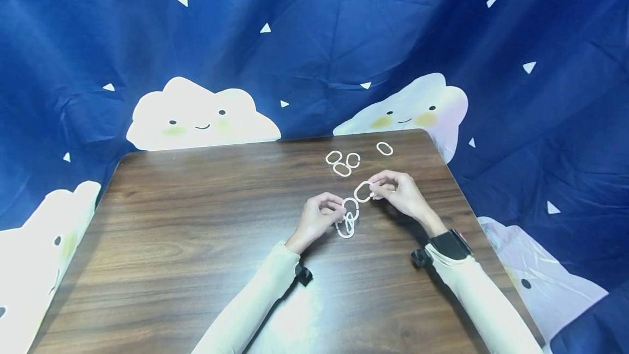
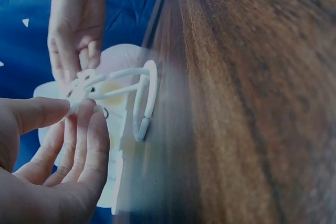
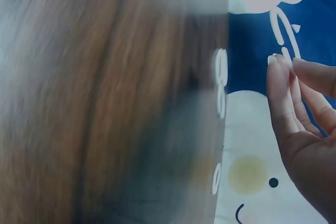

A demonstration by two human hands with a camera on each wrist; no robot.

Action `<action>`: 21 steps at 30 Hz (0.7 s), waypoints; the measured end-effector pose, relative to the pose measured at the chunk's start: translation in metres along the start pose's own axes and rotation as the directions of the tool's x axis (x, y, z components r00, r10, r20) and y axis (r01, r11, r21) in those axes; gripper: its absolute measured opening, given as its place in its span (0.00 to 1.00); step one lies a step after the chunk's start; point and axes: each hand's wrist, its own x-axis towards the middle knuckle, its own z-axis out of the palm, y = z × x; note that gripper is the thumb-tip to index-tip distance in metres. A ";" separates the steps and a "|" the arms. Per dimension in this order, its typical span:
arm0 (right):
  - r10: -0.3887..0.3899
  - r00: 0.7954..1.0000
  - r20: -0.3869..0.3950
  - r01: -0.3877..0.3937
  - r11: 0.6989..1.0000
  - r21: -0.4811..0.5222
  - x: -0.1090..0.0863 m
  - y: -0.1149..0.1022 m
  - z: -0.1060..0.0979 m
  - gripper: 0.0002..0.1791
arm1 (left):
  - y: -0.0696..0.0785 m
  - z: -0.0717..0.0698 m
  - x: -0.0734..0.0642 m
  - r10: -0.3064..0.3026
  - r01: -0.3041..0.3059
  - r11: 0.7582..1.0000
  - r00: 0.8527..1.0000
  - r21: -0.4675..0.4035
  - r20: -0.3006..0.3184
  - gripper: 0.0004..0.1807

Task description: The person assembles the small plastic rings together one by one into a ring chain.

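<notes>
My left hand [image 1: 316, 217] pinches a white oval plastic link [image 1: 357, 210] between thumb and fingertips. More white links [image 2: 152, 90] hang joined below it, low over the table. To the right, my right hand [image 1: 402, 194] pinches another white link [image 1: 356, 193] by one side, and its far end points toward the left hand's link. In the right wrist view this link [image 3: 287, 27] has a small gap in its side, just above the fingertips. Both hands are raised over the right half of the table, close together.
Three loose white links [image 1: 342, 175] lie clustered toward the back of the brown wooden table [image 1: 206, 223]. One more link [image 1: 378, 148] lies apart, nearer the back right corner. A blue curtain [image 1: 314, 42] with clouds hangs behind and beside the table.
</notes>
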 end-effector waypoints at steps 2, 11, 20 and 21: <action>-0.001 1.000 0.006 0.001 1.000 0.017 -0.002 -0.004 0.001 0.13 | 0.000 0.000 0.000 -0.007 0.007 1.000 1.000 -0.001 -0.001 0.11; -0.031 0.999 0.016 0.030 0.997 0.073 -0.009 -0.013 0.006 0.14 | -0.001 0.001 -0.002 -0.025 0.025 1.000 1.000 -0.002 -0.013 0.11; -0.005 0.996 0.085 -0.008 0.988 0.152 -0.017 -0.007 0.018 0.15 | -0.001 0.002 -0.001 -0.031 0.031 0.999 1.000 -0.022 -0.003 0.13; 0.000 0.996 0.091 -0.014 0.987 0.158 -0.017 -0.006 0.019 0.16 | -0.001 0.002 -0.001 -0.033 0.033 0.999 0.999 -0.024 0.000 0.14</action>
